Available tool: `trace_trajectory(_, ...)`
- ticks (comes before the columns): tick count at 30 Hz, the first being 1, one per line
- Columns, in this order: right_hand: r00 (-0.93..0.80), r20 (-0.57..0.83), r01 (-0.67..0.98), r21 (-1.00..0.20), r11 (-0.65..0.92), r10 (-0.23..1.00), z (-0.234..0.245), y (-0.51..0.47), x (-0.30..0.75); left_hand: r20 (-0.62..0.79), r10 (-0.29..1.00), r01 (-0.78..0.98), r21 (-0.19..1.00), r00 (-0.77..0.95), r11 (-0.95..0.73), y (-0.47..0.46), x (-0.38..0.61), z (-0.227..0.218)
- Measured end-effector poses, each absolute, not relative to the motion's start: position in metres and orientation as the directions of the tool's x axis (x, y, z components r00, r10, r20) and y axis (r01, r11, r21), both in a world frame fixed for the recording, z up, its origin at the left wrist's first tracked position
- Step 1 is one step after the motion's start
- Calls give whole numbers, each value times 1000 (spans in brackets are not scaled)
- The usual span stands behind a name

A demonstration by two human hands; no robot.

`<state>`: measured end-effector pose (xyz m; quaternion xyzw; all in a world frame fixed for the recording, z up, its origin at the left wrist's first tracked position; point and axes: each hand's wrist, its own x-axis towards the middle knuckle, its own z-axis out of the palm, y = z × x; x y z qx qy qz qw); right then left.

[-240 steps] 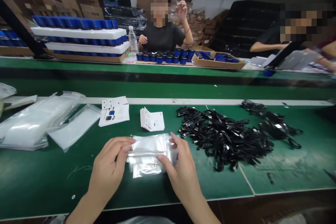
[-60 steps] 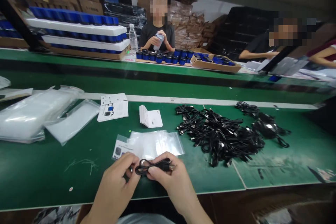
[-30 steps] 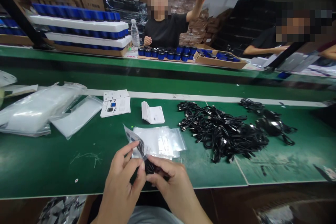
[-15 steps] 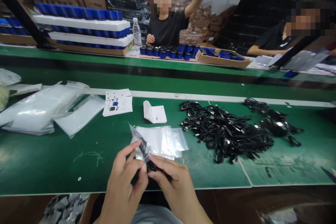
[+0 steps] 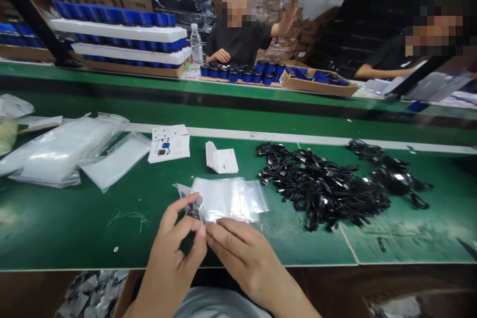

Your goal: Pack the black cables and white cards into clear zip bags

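My left hand [image 5: 175, 253] pinches the mouth of a small clear zip bag [image 5: 188, 204] with a printed card and a black cable inside. My right hand [image 5: 244, 253] has its fingers pressed together on the same bag's edge, touching my left thumb. Both hands hover over the near edge of the green table [image 5: 74, 228]. Just beyond them lies a stack of empty clear zip bags [image 5: 233, 198]. A big heap of coiled black cables [image 5: 320, 189] lies to the right.
Folded white leaflets [image 5: 222, 158] and printed cards [image 5: 169, 144] lie behind the bags. Larger plastic bags [image 5: 59, 151] sit at the left. Across a green conveyor, other people sit behind trays of blue cylinders [image 5: 242, 73]. A box of filled bags [image 5: 89, 294] is below the table edge.
The coiled cable has gone from my fingers into the small bag. My hands have closed together at the bag's mouth, and the bag has tipped lower toward the table.
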<state>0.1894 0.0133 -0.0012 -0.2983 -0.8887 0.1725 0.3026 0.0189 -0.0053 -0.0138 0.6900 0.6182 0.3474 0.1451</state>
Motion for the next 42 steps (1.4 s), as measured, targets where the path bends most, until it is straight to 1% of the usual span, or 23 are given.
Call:
trace_trajectory(5,-546,543,381,-517,766,638,-11,11,189,314,949,737,637,21,-227,-5,20,-9)
trace_trajectory(7,-409,577,408,-578,707,707,-20,10,184,326,944,740,625,43,-249,-6,23,-10)
trace_trajectory(8,-327,557,421,-637,646,763,-23,9,181,327,944,738,626,45,-252,-7,25,-11)
trace_trajectory(10,-183,423,405,-790,460,887,-28,7,173,327,944,730,633,49,-257,-9,29,-13)
trace_trajectory(12,-93,223,311,-919,241,970,-27,7,167,343,937,725,626,73,-286,-13,32,-16)
trace_trajectory(14,-71,59,159,-985,69,996,-22,8,164,370,926,720,620,82,-311,-17,34,-19)
trace_trajectory(15,-105,12,103,-994,23,994,-18,8,164,379,923,716,625,71,-311,-19,35,-20)
trace_trajectory(17,-241,0,81,-996,20,971,-10,8,167,390,920,696,653,28,-298,-22,36,-21)
trace_trajectory(19,-354,67,140,-982,123,933,-5,6,171,401,916,666,680,11,-306,-24,36,-21)
trace_trajectory(20,-357,105,179,-967,179,928,-4,5,172,408,913,650,690,12,-318,-25,36,-20)
trace_trajectory(22,-233,160,256,-942,219,959,-7,5,172,418,908,620,706,24,-341,-26,37,-20)
trace_trajectory(24,-64,164,288,-941,176,984,-12,6,170,429,903,601,713,31,-360,-26,39,-20)
trace_trajectory(25,-21,161,278,-947,161,987,-15,8,168,436,899,594,714,36,-370,-27,41,-19)
trace_trajectory(26,-29,158,263,-951,160,987,-18,10,166,446,893,592,707,51,-387,-28,43,-19)
trace_trajectory(29,-187,150,267,-943,197,971,-19,17,164,483,863,636,622,147,-456,-29,47,-18)
trace_trajectory(32,-253,49,302,-945,127,966,-12,21,167,498,849,722,521,176,-455,-25,38,-12)
trace_trajectory(34,-288,-38,255,-966,38,957,-6,22,171,445,888,762,533,117,-368,-17,25,-5)
trace_trajectory(35,-331,-73,216,-976,0,941,-3,23,174,363,927,768,567,89,-296,-13,18,-1)
trace_trajectory(37,-466,-103,128,-991,-48,879,2,23,181,65,993,759,640,100,-119,-4,7,8)
trace_trajectory(38,-539,-108,89,-994,-71,835,4,24,184,-94,985,744,667,142,-44,-1,4,13)
trace_trajectory(39,-599,-114,59,-993,-99,793,5,25,188,-204,961,732,681,185,4,2,3,17)
trace_trajectory(40,-632,-128,44,-991,-129,764,6,25,192,-279,937,726,686,211,40,3,3,20)
trace_trajectory(42,-609,-167,64,-985,-162,775,7,25,199,-322,928,730,678,188,87,4,6,23)
